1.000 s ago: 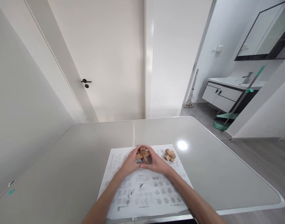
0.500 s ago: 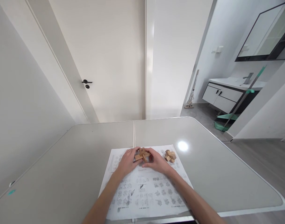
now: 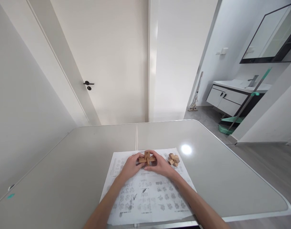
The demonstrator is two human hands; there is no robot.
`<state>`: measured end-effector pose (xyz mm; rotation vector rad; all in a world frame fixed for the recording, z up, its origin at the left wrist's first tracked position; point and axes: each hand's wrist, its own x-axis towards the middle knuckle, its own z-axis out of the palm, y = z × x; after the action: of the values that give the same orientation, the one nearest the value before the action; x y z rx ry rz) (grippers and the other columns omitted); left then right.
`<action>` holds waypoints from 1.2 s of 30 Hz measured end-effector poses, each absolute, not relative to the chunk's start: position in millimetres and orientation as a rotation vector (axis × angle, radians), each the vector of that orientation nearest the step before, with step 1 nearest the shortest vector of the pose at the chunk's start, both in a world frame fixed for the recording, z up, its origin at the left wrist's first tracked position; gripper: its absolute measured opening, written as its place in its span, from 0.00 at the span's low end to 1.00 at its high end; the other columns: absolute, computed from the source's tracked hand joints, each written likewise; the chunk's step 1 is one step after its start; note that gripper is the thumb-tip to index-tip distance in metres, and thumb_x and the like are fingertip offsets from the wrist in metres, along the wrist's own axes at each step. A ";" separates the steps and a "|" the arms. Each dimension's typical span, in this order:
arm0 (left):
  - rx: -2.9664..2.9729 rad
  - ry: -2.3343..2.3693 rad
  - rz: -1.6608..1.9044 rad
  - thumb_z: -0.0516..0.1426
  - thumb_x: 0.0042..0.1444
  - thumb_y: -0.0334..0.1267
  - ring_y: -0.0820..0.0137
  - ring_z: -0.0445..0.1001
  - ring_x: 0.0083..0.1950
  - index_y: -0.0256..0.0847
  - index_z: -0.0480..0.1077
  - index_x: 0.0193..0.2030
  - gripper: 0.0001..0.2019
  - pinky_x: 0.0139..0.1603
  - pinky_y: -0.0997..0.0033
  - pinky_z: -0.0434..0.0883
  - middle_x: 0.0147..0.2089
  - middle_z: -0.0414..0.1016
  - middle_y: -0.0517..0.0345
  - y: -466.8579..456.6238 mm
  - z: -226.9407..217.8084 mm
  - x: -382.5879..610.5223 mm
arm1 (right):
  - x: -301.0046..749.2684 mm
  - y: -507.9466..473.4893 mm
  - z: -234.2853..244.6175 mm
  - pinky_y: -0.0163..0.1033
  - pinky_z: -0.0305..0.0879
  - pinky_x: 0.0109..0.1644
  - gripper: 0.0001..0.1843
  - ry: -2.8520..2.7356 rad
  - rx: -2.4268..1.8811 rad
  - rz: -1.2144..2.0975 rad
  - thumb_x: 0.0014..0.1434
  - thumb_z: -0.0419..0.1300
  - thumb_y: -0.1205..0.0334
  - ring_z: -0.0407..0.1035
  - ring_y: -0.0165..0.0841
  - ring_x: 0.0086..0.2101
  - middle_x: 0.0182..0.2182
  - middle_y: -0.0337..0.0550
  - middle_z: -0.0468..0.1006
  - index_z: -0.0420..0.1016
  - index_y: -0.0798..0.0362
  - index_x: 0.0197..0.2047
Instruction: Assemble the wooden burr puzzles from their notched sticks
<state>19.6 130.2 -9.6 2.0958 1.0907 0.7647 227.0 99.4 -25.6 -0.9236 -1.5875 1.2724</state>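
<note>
A wooden burr puzzle (image 3: 147,159) of several interlocking bars sits between my hands, above the far part of a printed instruction sheet (image 3: 150,190). One upright bar bears a dark mark. Closed around the puzzle's left end is my left hand (image 3: 131,166), with thumb and fingers on a bar. My right hand (image 3: 161,166) grips the right side, index finger curled over the top and thumb at the near side. Just right of that hand, a second wooden burr puzzle (image 3: 174,159) rests on the sheet, touched by neither hand.
The sheet lies on a grey folding table (image 3: 221,178) with a centre seam and pale rim. Beyond stands a white door (image 3: 112,63) with a black handle. At right are a sink cabinet (image 3: 227,97), a mop (image 3: 196,95) and a green dustpan (image 3: 225,129).
The puzzle in my hands has turned slightly, so its marked upright bar stands straighter and a little further right. My hands have shifted only slightly. The second puzzle stays put.
</note>
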 end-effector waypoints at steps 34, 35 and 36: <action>1.536 0.742 0.573 0.63 0.59 0.43 0.69 0.73 0.33 0.37 0.78 0.41 0.11 0.38 0.68 0.71 0.35 0.78 0.55 133.9 2.6 7.5 | 221.2 102.4 -20.3 0.40 0.65 0.38 0.24 -1.427 -0.958 1.227 0.66 0.55 0.37 0.68 0.35 0.31 0.29 0.39 0.75 0.75 0.50 0.42; 1.546 0.734 0.569 0.63 0.60 0.44 0.70 0.73 0.32 0.36 0.78 0.41 0.12 0.38 0.68 0.70 0.35 0.77 0.55 132.4 3.9 8.3 | 221.3 102.7 -19.4 0.39 0.63 0.34 0.24 -1.401 -0.949 1.281 0.65 0.56 0.36 0.65 0.33 0.27 0.26 0.37 0.72 0.75 0.50 0.39; 1.555 0.726 0.571 0.62 0.61 0.45 0.70 0.72 0.32 0.36 0.77 0.41 0.13 0.38 0.68 0.70 0.35 0.77 0.55 131.0 5.2 9.3 | 221.6 103.0 -18.9 0.38 0.60 0.32 0.24 -1.380 -0.943 1.322 0.64 0.57 0.35 0.62 0.32 0.25 0.24 0.36 0.69 0.74 0.50 0.36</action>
<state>9.3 131.0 5.2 1.5555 0.7255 0.5714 221.6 103.0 -18.9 -0.9428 -1.3802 1.3222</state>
